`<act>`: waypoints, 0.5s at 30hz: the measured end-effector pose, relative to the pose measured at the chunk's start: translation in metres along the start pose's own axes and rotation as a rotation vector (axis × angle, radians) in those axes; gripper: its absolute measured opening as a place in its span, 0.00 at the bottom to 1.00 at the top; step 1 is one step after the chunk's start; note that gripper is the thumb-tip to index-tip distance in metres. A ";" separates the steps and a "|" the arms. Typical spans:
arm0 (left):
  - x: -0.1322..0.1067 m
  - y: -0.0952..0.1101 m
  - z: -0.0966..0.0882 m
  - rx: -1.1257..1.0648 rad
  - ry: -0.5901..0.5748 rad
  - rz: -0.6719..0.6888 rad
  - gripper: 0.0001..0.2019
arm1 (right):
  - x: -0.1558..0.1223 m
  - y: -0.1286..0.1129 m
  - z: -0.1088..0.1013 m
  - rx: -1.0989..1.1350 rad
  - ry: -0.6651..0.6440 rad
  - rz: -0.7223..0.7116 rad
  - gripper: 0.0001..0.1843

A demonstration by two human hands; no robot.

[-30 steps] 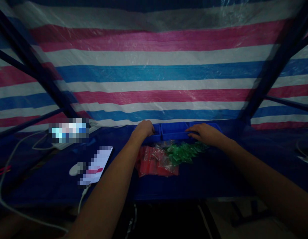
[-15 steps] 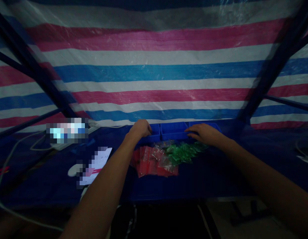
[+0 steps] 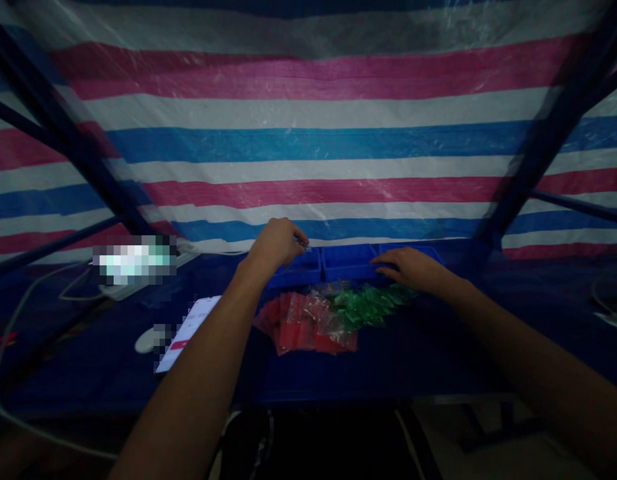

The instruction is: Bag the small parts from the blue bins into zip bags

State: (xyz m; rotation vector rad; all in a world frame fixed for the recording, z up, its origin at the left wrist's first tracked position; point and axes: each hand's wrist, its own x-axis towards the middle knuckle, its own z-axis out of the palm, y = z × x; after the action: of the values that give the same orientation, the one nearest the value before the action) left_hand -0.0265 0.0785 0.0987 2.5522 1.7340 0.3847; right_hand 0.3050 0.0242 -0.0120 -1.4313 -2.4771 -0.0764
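Note:
My left hand (image 3: 278,241) is raised just above the left blue bin (image 3: 301,275), its thumb and fingers pinched together. A tiny pale glint shows at the fingertips, too small to name. Over the divider between the middle blue bin (image 3: 348,272) and the right blue bin (image 3: 431,252), my right hand (image 3: 406,265) rests with its fingers slightly apart and nothing visible in them. In front of the bins lie fanned red plastic bags (image 3: 296,330), and to their right a heap of green plastic bags (image 3: 366,308). Some clear bags overlap both piles.
A phone with a lit screen (image 3: 188,330) lies left of my left forearm, beside a white round object (image 3: 149,340). Farther left is a power strip (image 3: 126,290) with a white cable. Blue metal posts (image 3: 543,133) and a striped tarp (image 3: 308,147) stand behind the table.
My left hand has lifted up out of the left bin, and a small glint now shows at its fingertips. The right hand has stayed in place.

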 end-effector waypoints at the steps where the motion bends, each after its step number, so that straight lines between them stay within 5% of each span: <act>1: -0.003 0.003 -0.006 -0.021 0.013 0.011 0.15 | 0.000 0.000 0.000 0.000 0.000 0.003 0.20; 6: -0.029 0.026 -0.017 -0.079 -0.073 0.188 0.14 | 0.000 -0.002 -0.001 0.017 0.001 0.014 0.19; 15: -0.059 0.039 0.019 -0.071 -0.315 0.419 0.18 | 0.000 -0.002 0.001 0.018 0.014 0.007 0.20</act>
State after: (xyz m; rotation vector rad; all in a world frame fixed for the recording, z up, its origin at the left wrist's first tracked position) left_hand -0.0074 0.0118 0.0762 2.7295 1.0648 0.0421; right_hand 0.3030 0.0238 -0.0131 -1.4275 -2.4555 -0.0626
